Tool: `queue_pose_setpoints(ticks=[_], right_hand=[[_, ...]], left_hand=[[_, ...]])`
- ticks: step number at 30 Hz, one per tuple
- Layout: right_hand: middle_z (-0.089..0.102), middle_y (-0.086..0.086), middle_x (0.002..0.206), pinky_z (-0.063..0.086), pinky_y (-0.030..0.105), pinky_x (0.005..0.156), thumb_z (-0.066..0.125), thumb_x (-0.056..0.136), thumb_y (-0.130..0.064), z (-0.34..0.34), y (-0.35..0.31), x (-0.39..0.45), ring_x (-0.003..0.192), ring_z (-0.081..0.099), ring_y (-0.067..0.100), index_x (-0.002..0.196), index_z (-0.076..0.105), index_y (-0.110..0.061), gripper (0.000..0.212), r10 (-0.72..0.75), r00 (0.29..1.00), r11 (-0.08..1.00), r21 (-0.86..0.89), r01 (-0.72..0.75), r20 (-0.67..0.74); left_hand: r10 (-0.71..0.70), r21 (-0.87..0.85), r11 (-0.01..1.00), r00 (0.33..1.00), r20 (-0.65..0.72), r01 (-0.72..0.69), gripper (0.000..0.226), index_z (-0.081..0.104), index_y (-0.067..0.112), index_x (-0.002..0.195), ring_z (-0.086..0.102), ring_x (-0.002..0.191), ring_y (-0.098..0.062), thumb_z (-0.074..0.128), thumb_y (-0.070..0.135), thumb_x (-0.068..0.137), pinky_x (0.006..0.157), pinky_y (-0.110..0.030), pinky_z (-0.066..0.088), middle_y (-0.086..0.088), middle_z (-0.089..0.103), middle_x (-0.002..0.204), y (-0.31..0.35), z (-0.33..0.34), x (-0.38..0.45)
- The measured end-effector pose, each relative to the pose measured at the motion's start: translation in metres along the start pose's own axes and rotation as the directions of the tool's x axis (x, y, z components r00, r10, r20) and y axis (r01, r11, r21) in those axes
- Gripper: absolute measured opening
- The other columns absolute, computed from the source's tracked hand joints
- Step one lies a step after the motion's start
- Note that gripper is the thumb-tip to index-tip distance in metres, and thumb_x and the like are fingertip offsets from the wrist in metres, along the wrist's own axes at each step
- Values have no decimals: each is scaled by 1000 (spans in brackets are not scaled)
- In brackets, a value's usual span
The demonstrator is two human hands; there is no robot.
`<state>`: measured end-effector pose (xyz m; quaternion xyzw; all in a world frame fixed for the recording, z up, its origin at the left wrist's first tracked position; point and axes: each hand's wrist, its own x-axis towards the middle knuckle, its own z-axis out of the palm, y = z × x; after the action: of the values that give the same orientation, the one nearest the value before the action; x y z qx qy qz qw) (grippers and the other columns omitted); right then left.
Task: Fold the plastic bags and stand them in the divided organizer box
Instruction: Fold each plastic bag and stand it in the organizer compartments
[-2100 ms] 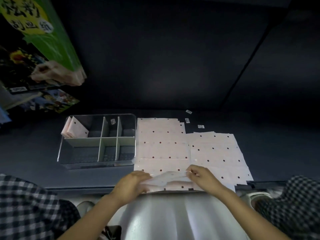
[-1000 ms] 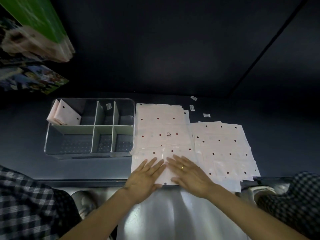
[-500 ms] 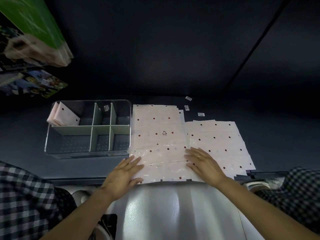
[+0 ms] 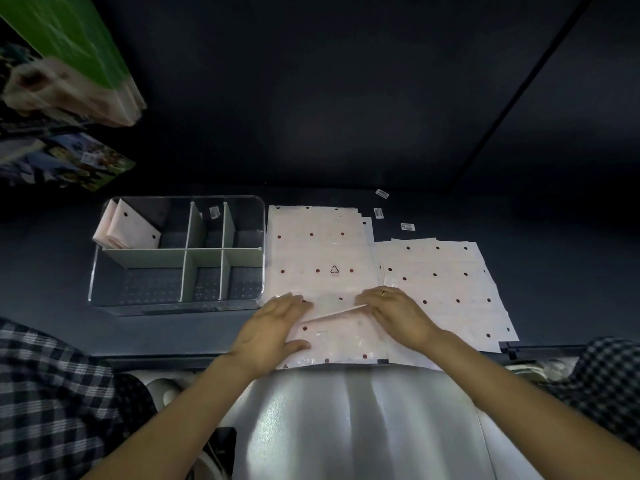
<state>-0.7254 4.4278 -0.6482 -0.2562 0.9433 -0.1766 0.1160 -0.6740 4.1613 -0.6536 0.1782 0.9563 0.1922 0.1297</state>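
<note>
Head view: both hands, left (image 4: pixel 273 332) and right (image 4: pixel 398 315), flat, fingers spread on the dotted bag (image 4: pixel 322 258).

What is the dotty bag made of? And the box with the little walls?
Bag: thin glossy plastic, probably; it shines, creases and carries a recycling triangle. Box: clear hard plastic by the look, since the table shows through its walls; its dividers look opaque, pale and matte.

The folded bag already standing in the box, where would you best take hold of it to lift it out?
Probably by its upper edge, pinched from above. The folded bag stands leaning in the far-left compartment of the organizer box, so only its top sticks up past the walls; the dividers and clear rim block any approach from the side.
</note>
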Motion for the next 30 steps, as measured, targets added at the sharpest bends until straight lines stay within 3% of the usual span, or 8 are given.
queue_pose_setpoints(ticks=[3,5,11,13,16,18,23,30], right_hand=[[62,3,113,34,17,93,46,94,-5,-21,2,1,113,49,15,115,63,-15,29,60,995,984,163,-71,74],[61,-1,104,37,23,87,46,96,-11,-33,2,6,104,50,13,108,64,-20,23,115,981,958,244,-152,158],[66,-1,109,40,28,95,51,95,-14,-31,-3,36,107,55,17,105,65,-11,17,244,958,901,329,-282,153],[65,0,114,37,26,94,52,95,-16,-22,-4,43,113,50,19,110,65,-13,20,273,956,914,280,-292,107],[55,2,127,31,31,104,53,94,-18,-8,-9,42,124,40,22,127,57,-17,33,274,955,960,93,-264,-113],[51,8,134,29,33,109,52,95,-16,4,-19,34,128,40,25,133,51,-12,38,198,952,980,62,-189,-233],[25,3,155,4,22,118,40,100,-20,48,-56,8,144,17,13,147,26,-10,50,-59,998,992,107,63,-35],[8,0,159,-2,18,117,33,102,-33,52,-29,-14,146,3,9,150,9,-15,57,-4,998,999,33,2,55]], left_hand=[[-58,1,998,998,26,58,43,42,34,136,51,121,-19,52,38,94,96,-30,41,6,56,133,9,-15,11],[-80,13,997,996,-28,80,37,43,37,133,59,106,-24,48,32,96,82,-32,45,2,66,115,15,-21,15],[95,143,989,917,-386,-42,57,59,12,126,53,123,-32,77,4,72,105,-46,38,-11,58,131,27,-16,15],[145,170,981,942,-302,-97,55,54,11,132,41,134,-31,72,13,80,113,-47,22,-11,48,142,32,-3,13],[98,192,977,995,-32,-90,61,16,18,151,-2,147,-21,39,39,99,116,-34,-13,-2,3,160,30,22,10],[69,245,966,995,73,-85,66,-1,21,152,-16,145,-18,29,49,99,115,-31,-19,2,-13,159,25,36,8],[61,289,952,987,147,-102,67,3,24,152,-31,138,-24,23,58,97,110,-42,-25,-2,-19,157,21,50,7],[54,316,944,987,151,-100,69,-25,41,139,-42,130,-30,18,67,92,107,-48,-28,-6,-38,146,10,56,-4]])
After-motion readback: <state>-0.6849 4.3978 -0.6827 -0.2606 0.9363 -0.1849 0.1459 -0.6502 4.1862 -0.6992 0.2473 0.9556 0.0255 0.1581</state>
